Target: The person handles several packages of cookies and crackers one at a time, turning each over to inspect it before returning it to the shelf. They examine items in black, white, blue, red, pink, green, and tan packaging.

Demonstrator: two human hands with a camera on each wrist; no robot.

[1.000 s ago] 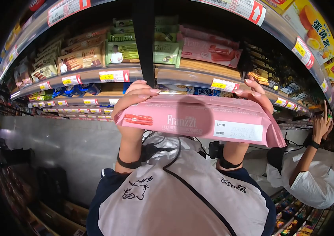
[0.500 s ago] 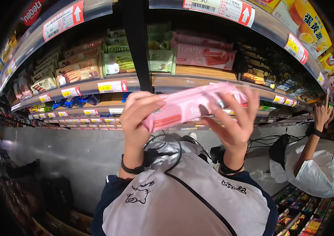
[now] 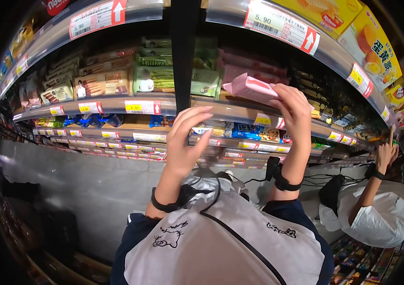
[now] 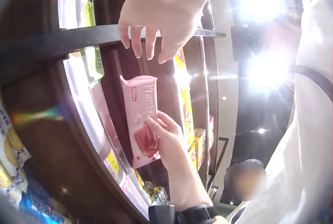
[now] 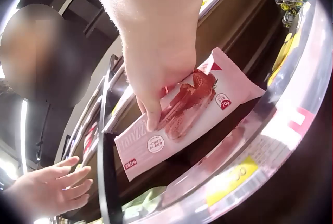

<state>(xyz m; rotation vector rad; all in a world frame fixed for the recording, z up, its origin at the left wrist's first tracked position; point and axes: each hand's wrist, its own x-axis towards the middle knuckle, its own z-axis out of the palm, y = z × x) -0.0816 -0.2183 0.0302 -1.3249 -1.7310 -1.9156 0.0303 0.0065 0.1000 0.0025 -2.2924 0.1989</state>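
The right hand [image 3: 295, 107] pinches a pink Franzzi packet [image 3: 254, 90] at the shelf front, just before the pink packets on that shelf. In the right wrist view the packet [image 5: 190, 114] shows its strawberry picture, with the right hand's [image 5: 156, 73] thumb and fingers on its edge. To the left, the left hand [image 3: 186, 142] is raised with relaxed, parted fingers and holds nothing. The left wrist view shows the left hand [image 4: 161, 21] apart from the packet [image 4: 141, 120], its fingers hanging loose.
Green packets [image 3: 157, 76] and brown packets [image 3: 104, 83] stand left of a black upright post [image 3: 184, 61]. A price-tagged shelf edge [image 3: 264, 23] overhangs above. Blue packets [image 3: 247, 130] lie on the shelf below. Another person in a white top [image 3: 378, 213] is at the right.
The left hand has let go of the packet and moved away from it. The right hand has carried the packet up toward the shelf and turned it.
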